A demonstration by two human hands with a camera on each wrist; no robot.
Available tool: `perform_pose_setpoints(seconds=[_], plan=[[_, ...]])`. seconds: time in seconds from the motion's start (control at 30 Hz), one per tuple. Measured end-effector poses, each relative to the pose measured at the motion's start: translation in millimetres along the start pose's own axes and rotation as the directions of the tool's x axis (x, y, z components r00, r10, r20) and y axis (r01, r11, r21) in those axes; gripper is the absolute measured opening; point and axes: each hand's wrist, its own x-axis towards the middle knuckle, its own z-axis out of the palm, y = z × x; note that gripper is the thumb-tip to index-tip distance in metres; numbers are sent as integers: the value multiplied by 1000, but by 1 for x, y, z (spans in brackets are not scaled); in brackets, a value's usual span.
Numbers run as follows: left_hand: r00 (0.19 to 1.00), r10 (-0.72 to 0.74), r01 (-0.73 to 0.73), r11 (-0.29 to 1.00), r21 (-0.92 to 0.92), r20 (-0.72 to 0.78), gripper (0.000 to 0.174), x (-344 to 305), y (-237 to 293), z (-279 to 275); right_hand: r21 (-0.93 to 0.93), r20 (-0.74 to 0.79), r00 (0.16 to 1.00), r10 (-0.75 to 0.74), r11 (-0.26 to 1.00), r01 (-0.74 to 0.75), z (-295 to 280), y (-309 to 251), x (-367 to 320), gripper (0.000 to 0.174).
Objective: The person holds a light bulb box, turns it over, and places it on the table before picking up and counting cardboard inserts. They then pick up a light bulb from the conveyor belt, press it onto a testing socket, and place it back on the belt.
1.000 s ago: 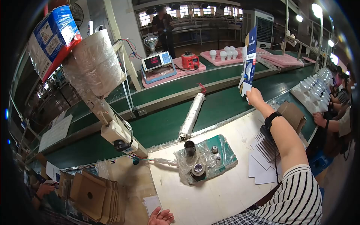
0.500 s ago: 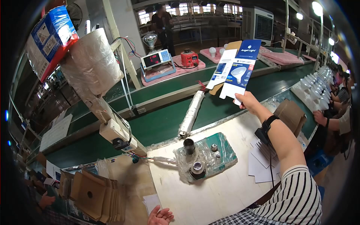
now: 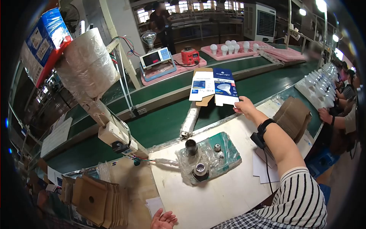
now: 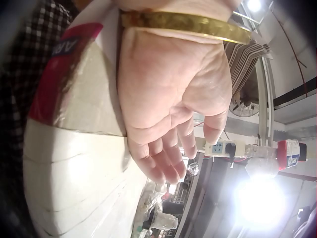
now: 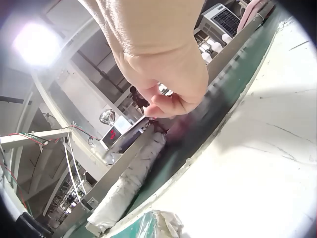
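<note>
Swings the flat carton farther left, above the green belt, pinched in right hand (left hand open, empty); still unfolded.

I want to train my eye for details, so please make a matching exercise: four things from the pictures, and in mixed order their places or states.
Things:
1. Right hand
2. Left hand
3. White bulbs
4. Wrapped bar

Places or states:
a. Palm up, holding nothing
b. Lying on the green belt
c. Pinching the printed carton
d. Grouped on a pink pad

Right pairs: 1-c; 2-a; 3-d; 4-b
</note>
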Motion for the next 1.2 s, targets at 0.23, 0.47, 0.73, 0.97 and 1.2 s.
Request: perform_pose_setpoints(seconds=[0.23, 0.47, 0.73, 0.97, 1.2], plan=[[998, 31, -32, 999, 24, 50, 52, -1, 1, 1, -775, 71, 868, -492, 521, 358, -138, -10, -20, 50], [999, 38, -34, 992, 122, -31, 65, -3, -1, -7, -587, -76, 832, -550, 699, 408, -221, -50, -114, 29], [990, 2, 13, 994, 109, -139, 47, -2, 2, 8, -749, 335, 653, -679, 229, 622, -161, -5, -232, 19], [998, 20, -18, 999, 33, -54, 42, -1, 2, 1, -754, 578, 720, -384, 88, 651, -127, 37, -317, 63], [1000, 27, -27, 999, 41, 0, 44, -1, -2, 3, -750, 588, 614, -527, -72, 657, -134, 47, -292, 49]])
